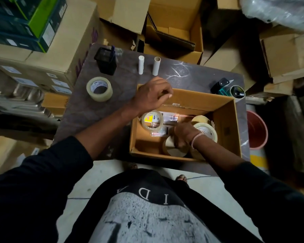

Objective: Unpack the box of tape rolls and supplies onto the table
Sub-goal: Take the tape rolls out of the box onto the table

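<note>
Brown cardboard box (225,120) on the dark marbled table (123,85) holds light, stiff tape rolls. The right hand (182,135) closes on a tan tape roll (172,148); best hooked through its core. The left hand (152,95), loosely curled, grips the box rim.

Cardboard, plastic tape, marbled tabletop.
Open box (225,120) matt brown corrugated cardboard; clear tape roll (99,89) far left glossy plastic film on paper core; table (88,109) smooth dark marbled finish, slight sheen; two tubes (148,65) matt white plastic; pen holder (105,61) black mesh.
</note>
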`<control>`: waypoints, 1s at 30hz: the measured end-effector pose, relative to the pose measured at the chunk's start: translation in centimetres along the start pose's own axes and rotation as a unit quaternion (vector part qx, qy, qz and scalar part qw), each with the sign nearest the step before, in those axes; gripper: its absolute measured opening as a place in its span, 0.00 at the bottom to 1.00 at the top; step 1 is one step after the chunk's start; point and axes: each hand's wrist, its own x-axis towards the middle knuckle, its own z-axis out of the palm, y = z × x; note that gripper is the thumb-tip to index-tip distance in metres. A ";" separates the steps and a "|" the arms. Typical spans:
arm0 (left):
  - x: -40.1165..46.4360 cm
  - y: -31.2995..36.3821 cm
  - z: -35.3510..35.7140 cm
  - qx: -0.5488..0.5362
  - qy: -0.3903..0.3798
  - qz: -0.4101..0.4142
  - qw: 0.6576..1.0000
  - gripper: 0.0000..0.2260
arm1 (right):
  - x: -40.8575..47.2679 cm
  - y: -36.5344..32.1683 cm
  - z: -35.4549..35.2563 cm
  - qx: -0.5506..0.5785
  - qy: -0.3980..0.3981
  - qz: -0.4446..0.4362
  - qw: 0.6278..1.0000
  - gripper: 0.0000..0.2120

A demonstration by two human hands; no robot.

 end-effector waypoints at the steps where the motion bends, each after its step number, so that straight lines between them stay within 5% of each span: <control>1: 0.0 0.0 0.0 -0.005 0.004 -0.005 1.000 0.03 | 0.1 -0.1 0.1 -0.019 0.003 0.006 1.000 0.21; 6: 0.0 -0.1 -0.1 -0.015 0.000 -0.012 1.000 0.04 | -0.4 0.6 -0.6 0.031 -0.002 -0.001 1.000 0.23; 10: 0.1 -0.2 -0.2 -0.018 -0.010 -0.013 1.000 0.04 | -0.5 5.1 -1.6 0.083 0.065 0.091 0.990 0.27; 15: 0.1 -0.1 -0.2 -0.021 -0.018 -0.014 1.000 0.05 | -2.6 9.8 -0.4 0.159 -0.008 0.107 0.982 0.30; 19: 0.2 -0.1 -0.2 -0.020 -0.013 -0.011 1.000 0.05 | -2.7 9.8 1.9 0.153 0.120 0.132 0.972 0.19; 23: 0.3 0.2 -0.2 -0.013 -0.014 -0.003 1.000 0.05 | -3.3 10.2 1.8 0.220 0.178 0.115 0.952 0.19; 30: -0.2 1.3 -0.1 -0.023 0.005 -0.017 1.000 0.08 | -4.8 8.9 -2.7 0.420 0.275 -0.011 0.865 0.09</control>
